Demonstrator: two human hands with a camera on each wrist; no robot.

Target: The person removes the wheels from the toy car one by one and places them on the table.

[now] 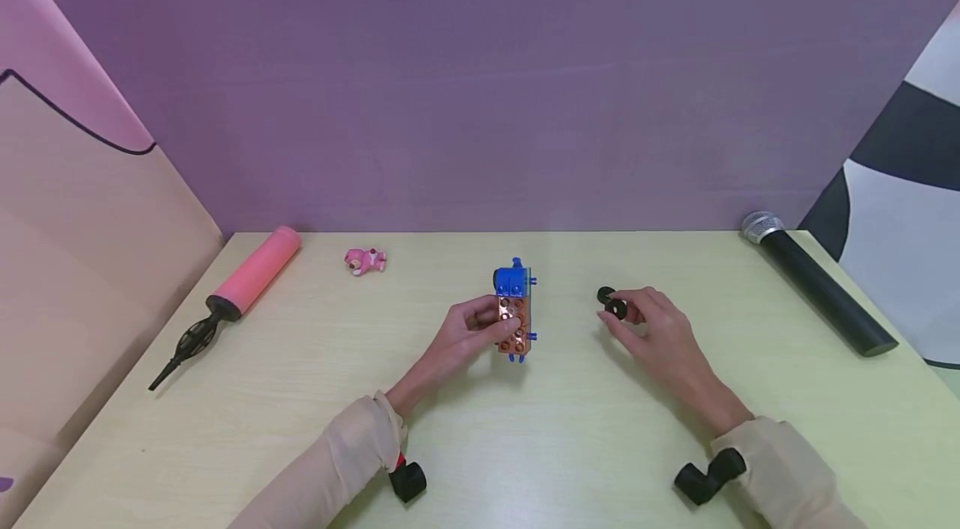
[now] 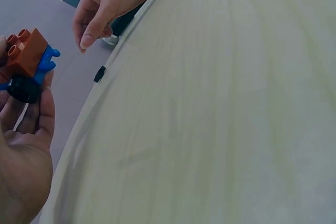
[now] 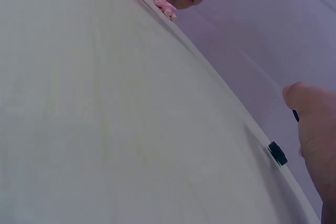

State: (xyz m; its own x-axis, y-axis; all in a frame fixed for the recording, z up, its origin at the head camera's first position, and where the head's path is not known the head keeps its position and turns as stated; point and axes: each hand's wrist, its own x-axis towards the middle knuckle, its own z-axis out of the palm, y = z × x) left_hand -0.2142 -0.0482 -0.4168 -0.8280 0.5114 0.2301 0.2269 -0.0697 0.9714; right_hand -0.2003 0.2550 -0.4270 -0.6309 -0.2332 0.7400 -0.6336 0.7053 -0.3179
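My left hand (image 1: 471, 333) grips a toy building-block vehicle (image 1: 513, 312) above the table, thumb across its studded orange-brown top. One end of the toy is blue, and small blue pegs stick out along its right side. In the left wrist view, a black wheel (image 2: 23, 89) sits on the toy's blue base near a blue hook. Right of the toy, my right hand (image 1: 660, 333) pinches a small black toy wheel (image 1: 617, 309) between thumb and fingers. A second black wheel (image 3: 277, 153) lies on the table just beyond those fingertips.
A pink hand pump (image 1: 255, 272) with a black nozzle lies at the left. Near the back edge is a small pink bear figure (image 1: 366, 262). A black microphone (image 1: 821, 287) with a silver head lies along the right side of the pale wooden table (image 1: 555, 446).
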